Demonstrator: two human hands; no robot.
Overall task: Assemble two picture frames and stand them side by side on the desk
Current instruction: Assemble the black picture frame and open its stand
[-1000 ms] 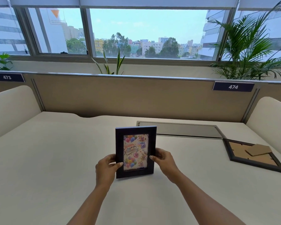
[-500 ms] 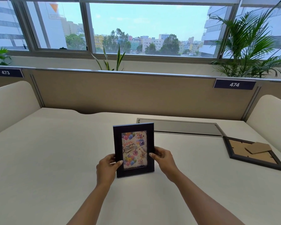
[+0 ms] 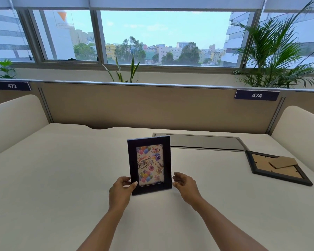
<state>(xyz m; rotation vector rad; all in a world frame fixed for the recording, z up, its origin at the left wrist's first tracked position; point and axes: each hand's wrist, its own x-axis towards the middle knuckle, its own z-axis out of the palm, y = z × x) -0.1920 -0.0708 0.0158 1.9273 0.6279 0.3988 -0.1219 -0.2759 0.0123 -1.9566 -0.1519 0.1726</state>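
Dark-framed birthday picture (image 3: 149, 164) stands upright near the desk (image 3: 62, 178) middle. The left hand (image 3: 120, 191) pinches its lower left edge, thumb on the front; the right hand (image 3: 184, 183) hangs open just beside the lower right edge. A second frame (image 3: 277, 169) lies face down near the right edge.

The back of the standing frame (image 3: 149, 164) and whatever props it up face away, unseen. Its lower left edge hides most of the left hand's (image 3: 120, 192) fingers (image 3: 135, 184). Both forearms run off the bottom edge. The card's smaller lettering is too blurred to read.
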